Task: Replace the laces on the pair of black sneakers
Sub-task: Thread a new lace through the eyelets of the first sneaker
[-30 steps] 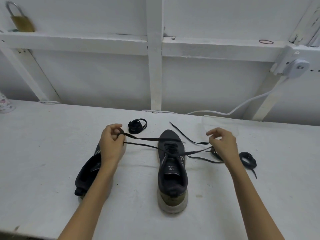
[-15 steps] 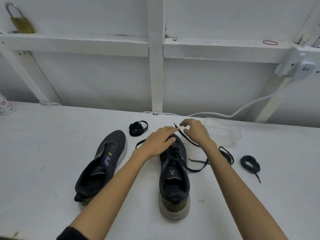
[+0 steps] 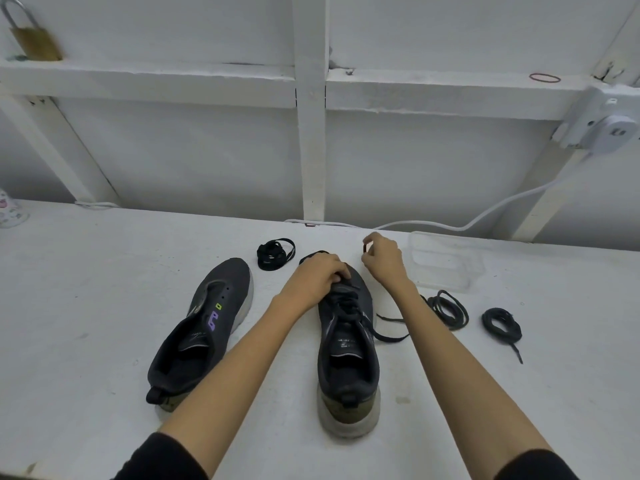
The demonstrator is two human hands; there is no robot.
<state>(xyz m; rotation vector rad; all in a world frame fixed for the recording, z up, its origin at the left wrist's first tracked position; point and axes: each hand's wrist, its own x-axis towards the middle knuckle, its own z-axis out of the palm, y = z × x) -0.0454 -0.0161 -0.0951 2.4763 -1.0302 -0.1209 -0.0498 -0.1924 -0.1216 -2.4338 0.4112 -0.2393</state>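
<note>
Both hands have swung in to centre frame: left hand [image 3: 317, 276] grips the sneaker [image 3: 347, 344] at its toe-end eyelets, right hand [image 3: 383, 260] pinches the lace tip [image 3: 365, 246]. Keep the tip stiff, feed it straight.

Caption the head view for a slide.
Left hand holds the laced sneaker at its toe; right hand pinches a lace tip; laceless sneaker lies alongside.

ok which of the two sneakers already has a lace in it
The upright sneaker under the left hand; a lace crosses its eyelets. The other sneaker, with the purple mark, shows bare eyelets.
</note>
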